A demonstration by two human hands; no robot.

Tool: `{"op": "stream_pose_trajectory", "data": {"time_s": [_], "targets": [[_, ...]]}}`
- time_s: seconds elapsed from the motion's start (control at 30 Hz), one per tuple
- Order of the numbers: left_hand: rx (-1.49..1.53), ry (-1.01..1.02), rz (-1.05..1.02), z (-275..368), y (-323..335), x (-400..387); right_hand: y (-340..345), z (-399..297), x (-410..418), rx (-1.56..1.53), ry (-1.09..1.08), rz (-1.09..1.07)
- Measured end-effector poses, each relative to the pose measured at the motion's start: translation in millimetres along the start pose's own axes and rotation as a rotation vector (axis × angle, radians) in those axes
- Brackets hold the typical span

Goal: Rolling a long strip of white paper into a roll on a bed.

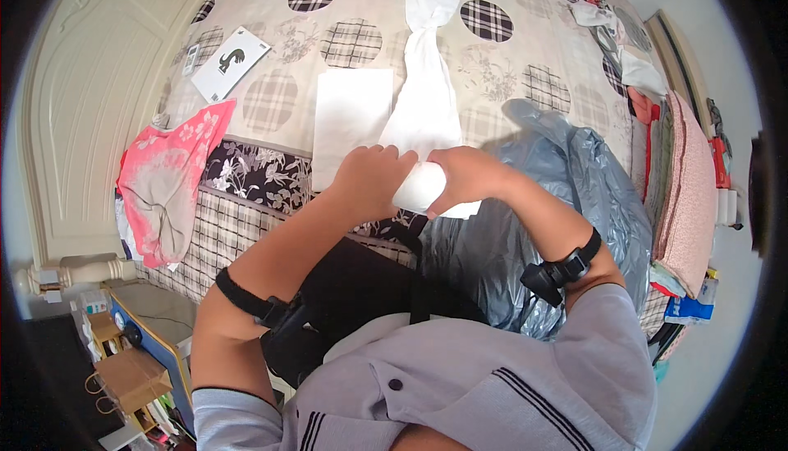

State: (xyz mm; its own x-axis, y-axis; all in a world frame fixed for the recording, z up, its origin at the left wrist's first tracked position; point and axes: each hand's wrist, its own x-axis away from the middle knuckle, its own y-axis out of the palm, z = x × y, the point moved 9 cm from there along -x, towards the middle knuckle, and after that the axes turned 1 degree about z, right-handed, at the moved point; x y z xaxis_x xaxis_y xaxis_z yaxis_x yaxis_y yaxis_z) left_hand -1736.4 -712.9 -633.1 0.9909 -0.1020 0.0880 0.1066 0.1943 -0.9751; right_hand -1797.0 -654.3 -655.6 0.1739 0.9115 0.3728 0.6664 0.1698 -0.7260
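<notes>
Between my left hand (374,180) and my right hand (465,179) is a rounded white bundle, seemingly rolled cloth or paper (425,184), gripped from both sides. A long white cloth (428,88) runs away from my hands across the bed, narrow and twisted near its far end and flared at the tip. Left of it lies a flat stack of white sheets (352,121), partly beneath my left forearm. Whether the bundle and the long cloth are one piece cannot be told. My fingertips are partly hidden behind the bundle.
A grey plastic bag (554,205) spreads on the right beside my forearm. Pink floral cloth (175,180), a white card with a dark print (231,64) and a white remote (191,59) lie left on the patterned bedspread (271,103). Folded bedding (683,205) stands far right.
</notes>
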Motion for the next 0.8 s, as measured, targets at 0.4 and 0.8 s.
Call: {"op": "stream_pose_trajectory", "data": {"time_s": [0.4,0.8], "targets": [[0.188,-0.118,-0.253,-4.9,15.5,0.0,5.6,-35.1,16.7,0.411,-0.209,0.44],[0.168,-0.17,-0.271,-11.8,23.7,5.6,18.0,-12.7,10.2,0.227,-0.127,0.28]]}}
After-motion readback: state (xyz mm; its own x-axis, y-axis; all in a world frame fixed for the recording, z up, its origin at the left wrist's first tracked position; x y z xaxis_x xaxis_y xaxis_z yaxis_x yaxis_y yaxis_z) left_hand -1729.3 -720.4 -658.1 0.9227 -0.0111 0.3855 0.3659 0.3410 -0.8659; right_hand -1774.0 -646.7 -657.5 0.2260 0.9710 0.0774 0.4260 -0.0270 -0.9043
